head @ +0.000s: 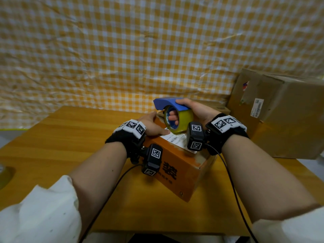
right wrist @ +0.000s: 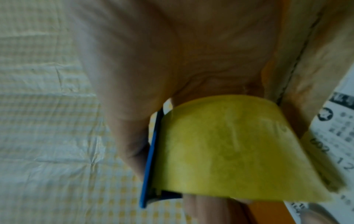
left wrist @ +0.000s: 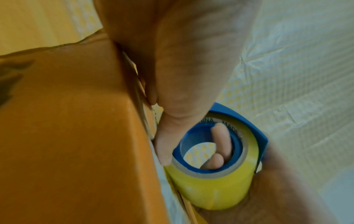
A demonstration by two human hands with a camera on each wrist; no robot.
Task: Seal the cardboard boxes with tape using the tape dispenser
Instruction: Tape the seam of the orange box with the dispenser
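An orange cardboard box [head: 177, 172] with a white shipping label [head: 177, 138] stands on the wooden table. My right hand [head: 196, 111] grips a blue tape dispenser [head: 168, 102] loaded with a yellowish tape roll [head: 184, 120], fingers through the core. The roll rests on the box top at its far end. My left hand [head: 152, 123] lies flat on the box top's left side, its thumb beside the roll. In the left wrist view the thumb [left wrist: 164, 148] touches the roll [left wrist: 210, 186]. The right wrist view shows the roll [right wrist: 229, 148] over the box seam [right wrist: 314, 75].
A large brown cardboard box [head: 280, 116] stands at the back right on the table [head: 70, 137]. A yellow checkered cloth [head: 122, 50] hangs behind. Another tape roll [head: 3, 174] lies at the far left edge. Black cables trail from both wrist cameras.
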